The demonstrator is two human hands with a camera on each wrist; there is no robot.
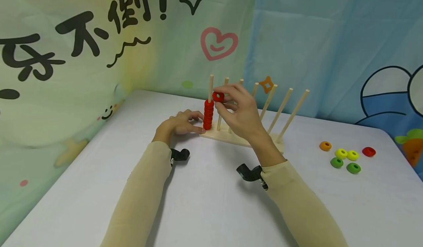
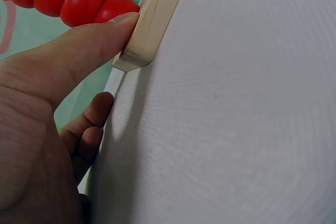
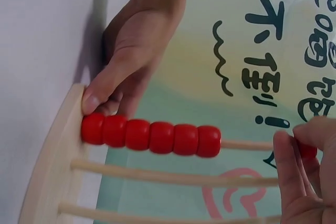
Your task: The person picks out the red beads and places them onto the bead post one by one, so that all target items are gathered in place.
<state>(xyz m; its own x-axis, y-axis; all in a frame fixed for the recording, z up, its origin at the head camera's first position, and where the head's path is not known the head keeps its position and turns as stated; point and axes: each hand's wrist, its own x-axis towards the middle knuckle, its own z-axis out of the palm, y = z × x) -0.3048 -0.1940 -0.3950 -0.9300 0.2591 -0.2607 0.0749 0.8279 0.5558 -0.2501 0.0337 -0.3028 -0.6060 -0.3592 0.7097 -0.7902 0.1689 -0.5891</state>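
Note:
A pale wooden bead stand [image 1: 228, 138] has several upright pegs, and its leftmost peg carries a stack of red beads [image 1: 208, 115]. My left hand [image 1: 185, 123] holds the left end of the base, its thumb lying on the wood beside the lowest bead in the left wrist view. Between thumb and fingers, my right hand [image 1: 243, 111] pinches another red bead [image 1: 215, 98] by the upper part of that peg. Its hole faces the head camera. In the right wrist view the fingers cover much of this bead [image 3: 308, 151] and the peg's tip.
To the right on the white table [image 1: 205, 203] lie loose beads: an orange one [image 1: 322, 146], yellow ones [image 1: 353, 155], green ones [image 1: 354, 168] and a red one [image 1: 369, 152]. The other pegs [image 1: 281, 109] carry no beads where visible. A printed cloth [image 1: 290, 26] hangs behind.

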